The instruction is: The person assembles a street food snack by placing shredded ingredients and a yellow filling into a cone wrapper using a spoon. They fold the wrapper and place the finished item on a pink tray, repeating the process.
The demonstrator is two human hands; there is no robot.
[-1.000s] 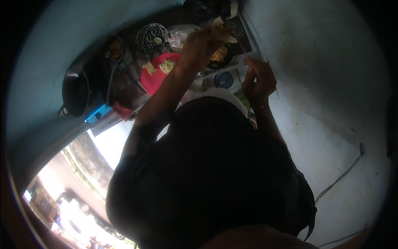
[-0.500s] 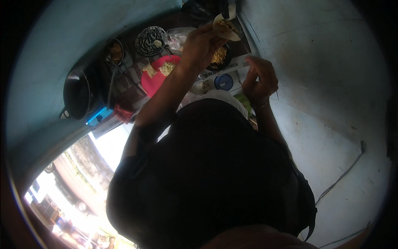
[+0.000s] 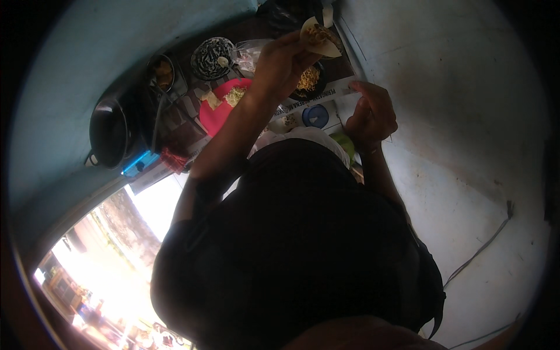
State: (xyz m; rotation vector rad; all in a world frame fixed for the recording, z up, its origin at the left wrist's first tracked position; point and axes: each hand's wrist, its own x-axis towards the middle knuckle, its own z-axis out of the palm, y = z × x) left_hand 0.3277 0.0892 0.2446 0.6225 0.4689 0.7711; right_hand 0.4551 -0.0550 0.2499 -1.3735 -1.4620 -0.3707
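Note:
At the top centre my left hand (image 3: 286,61) grips a round pale dough wrapper (image 3: 308,35) by its edge. Crumbly brown filling (image 3: 319,36) lies on the wrapper, which curves up around it. Below it stands a dark bowl with yellowish-brown crumbly filling (image 3: 308,79), partly behind my left hand. My right hand (image 3: 373,116) hovers by the wall at the right. Its index finger is bent and stands apart from the thumb, the other fingers are curled in, and nothing shows between them.
A pink plate (image 3: 213,119) holds shredded pale food and folded wrappers. Around it are a dark bowl smeared with white paste (image 3: 210,44), a spoon, a plastic bag (image 3: 251,52), a blue-lidded tub (image 3: 315,116) and a metal bowl (image 3: 161,73). A large black pot (image 3: 111,131) stands left.
The wrapper in my left hand has tilted, and more of its filling shows. My right hand has moved slightly to the right and down.

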